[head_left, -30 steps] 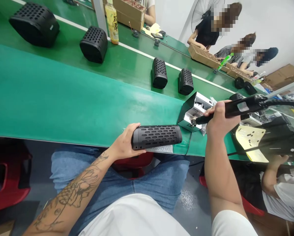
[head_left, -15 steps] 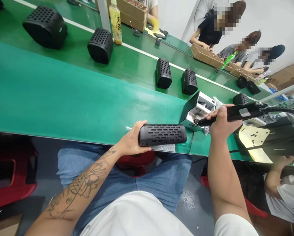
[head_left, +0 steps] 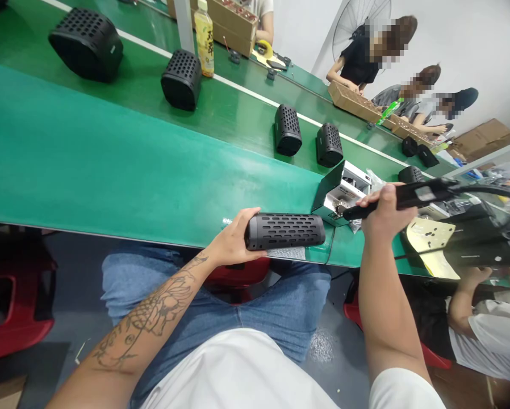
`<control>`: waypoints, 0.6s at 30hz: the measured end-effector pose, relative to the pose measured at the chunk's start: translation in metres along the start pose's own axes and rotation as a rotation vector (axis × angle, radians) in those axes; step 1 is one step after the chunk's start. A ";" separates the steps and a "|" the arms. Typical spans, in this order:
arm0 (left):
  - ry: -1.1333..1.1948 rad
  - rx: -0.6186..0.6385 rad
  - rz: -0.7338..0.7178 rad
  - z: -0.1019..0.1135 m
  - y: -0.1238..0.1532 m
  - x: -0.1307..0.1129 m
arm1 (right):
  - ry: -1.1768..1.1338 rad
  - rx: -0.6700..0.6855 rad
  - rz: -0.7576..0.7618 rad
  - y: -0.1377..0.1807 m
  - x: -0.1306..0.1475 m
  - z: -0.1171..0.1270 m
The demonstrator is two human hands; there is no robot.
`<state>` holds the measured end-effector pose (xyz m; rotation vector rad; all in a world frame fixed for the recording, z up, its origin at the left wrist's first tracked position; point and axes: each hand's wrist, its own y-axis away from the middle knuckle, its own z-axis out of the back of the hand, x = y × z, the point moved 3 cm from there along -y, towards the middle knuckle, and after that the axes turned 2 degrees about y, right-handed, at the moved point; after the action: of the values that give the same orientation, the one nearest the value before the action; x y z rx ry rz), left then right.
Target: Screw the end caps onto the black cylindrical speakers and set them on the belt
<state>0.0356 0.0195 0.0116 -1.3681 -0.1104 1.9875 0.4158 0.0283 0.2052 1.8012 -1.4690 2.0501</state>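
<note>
My left hand (head_left: 235, 241) reaches forward from a bent arm and grips the left end of the black speaker (head_left: 287, 232), the thumb over its far edge and the fingers under the near one. My right hand (head_left: 387, 213) is raised, with the forearm almost straight ahead, and its fingers are wrapped around the tool (head_left: 412, 196), whose tip points left into the metal box (head_left: 344, 193). Whether the tip touches there, I cannot tell.

The speaker is a long block with rounded edges, matt, with rows of short slots on the face towards me. It lies level at the front edge of the green bench (head_left: 131, 165), above a clear bubbly sheet (head_left: 287, 253); if it rests on this, I cannot see. The box has dark sides and a silvery front.

My right hand and the tool hide part of the box's right side. Near them is a yellow sheet (head_left: 431, 241) with dark spots. Behind, on the darker belt (head_left: 238, 119), stand more speakers (head_left: 181, 80) and a yellow bottle (head_left: 205, 42).
</note>
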 end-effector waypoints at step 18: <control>0.073 -0.024 0.031 -0.005 -0.005 -0.004 | -0.316 0.650 -0.126 0.149 0.089 -0.117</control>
<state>0.0434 0.0191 0.0150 -1.4640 -0.0804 1.9644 0.2129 -0.0235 0.2003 2.4570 -0.7204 2.4432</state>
